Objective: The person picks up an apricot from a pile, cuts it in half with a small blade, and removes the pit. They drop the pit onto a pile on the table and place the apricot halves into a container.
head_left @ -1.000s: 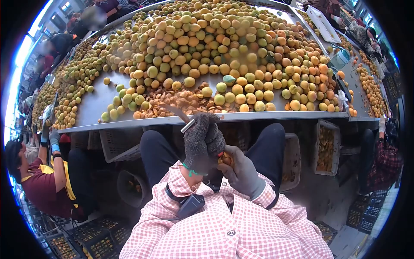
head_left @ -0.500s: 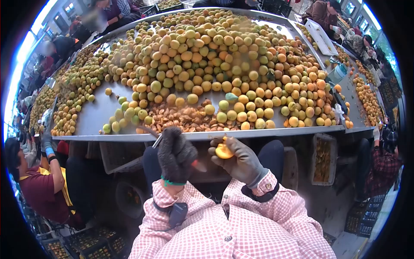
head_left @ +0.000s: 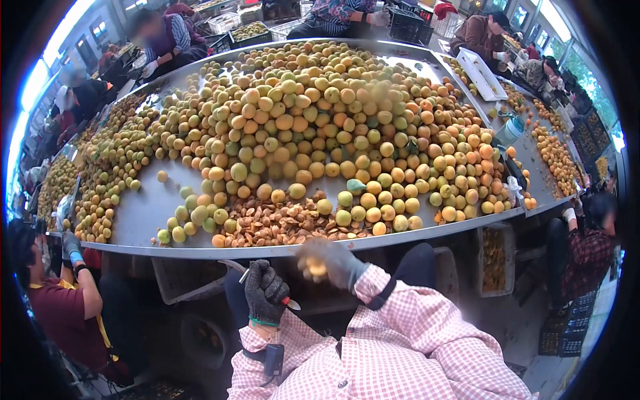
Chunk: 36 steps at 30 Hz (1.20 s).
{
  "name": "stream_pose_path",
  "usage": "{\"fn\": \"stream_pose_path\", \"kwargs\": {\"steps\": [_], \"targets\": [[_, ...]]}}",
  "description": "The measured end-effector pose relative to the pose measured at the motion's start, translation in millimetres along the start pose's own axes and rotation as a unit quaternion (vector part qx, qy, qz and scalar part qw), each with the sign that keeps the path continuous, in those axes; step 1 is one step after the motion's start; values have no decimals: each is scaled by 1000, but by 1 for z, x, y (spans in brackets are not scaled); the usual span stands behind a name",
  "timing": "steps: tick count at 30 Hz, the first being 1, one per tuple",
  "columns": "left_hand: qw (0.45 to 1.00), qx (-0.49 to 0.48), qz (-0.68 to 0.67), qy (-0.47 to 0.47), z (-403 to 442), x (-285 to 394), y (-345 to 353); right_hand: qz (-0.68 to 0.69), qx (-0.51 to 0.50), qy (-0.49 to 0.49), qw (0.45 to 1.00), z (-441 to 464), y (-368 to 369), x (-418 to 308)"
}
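Note:
My left hand (head_left: 267,291), in a dark knitted glove, is closed around a tool. A hooked metal blade (head_left: 233,266) sticks out at its upper left, and a red part with a silvery tip (head_left: 291,303) at its right. My right hand (head_left: 337,264), in a grey glove and blurred by motion, has a yellow fruit piece (head_left: 315,268) at its fingers, just by the table's front edge (head_left: 267,253). Beyond lie a pile of brown pits (head_left: 280,221) and a large heap of yellow-green fruit (head_left: 300,120).
Crates (head_left: 495,260) and a round bucket (head_left: 203,340) stand below the table. A co-worker in a maroon shirt (head_left: 63,320) sits at the left, another in a checked shirt (head_left: 590,257) at the right. A white tray (head_left: 475,75) and a jug (head_left: 510,130) are at the back right.
The view has tilted up, showing more of the far side. My right hand has moved left with the fruit piece, nearer to my left hand, which still holds the tool.

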<state>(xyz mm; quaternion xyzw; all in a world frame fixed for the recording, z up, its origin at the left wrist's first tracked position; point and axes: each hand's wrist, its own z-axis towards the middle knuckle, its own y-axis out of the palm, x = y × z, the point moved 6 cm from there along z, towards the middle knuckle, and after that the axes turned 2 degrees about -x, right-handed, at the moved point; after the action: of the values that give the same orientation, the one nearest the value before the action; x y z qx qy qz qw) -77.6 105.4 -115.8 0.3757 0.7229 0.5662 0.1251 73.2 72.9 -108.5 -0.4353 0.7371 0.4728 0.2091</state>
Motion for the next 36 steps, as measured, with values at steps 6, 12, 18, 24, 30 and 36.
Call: {"fn": "stream_pose_path", "kwargs": {"steps": [6, 12, 18, 24, 30, 36], "targets": [[1000, 0, 6, -10, 6, -3, -5, 35, 137, 59, 988, -36, -57, 81], [999, 15, 33, -19, 10, -12, -6, -361, 224, -213, 880, -79, -62, -41], [993, 19, 113, -16, 17, -21, -15, -761, 326, -186, 529, 8, -102, -144], [991, 56, 120, 7, 19, -16, -17, -790, 307, -167, 503, 51, -129, -135], [989, 56, 140, -4, 16, -21, -14, -155, 189, -252, 936, -19, -144, -168], [986, 47, 161, 5, 15, -19, -7, -894, 280, -104, 333, -66, -130, -172]]}}
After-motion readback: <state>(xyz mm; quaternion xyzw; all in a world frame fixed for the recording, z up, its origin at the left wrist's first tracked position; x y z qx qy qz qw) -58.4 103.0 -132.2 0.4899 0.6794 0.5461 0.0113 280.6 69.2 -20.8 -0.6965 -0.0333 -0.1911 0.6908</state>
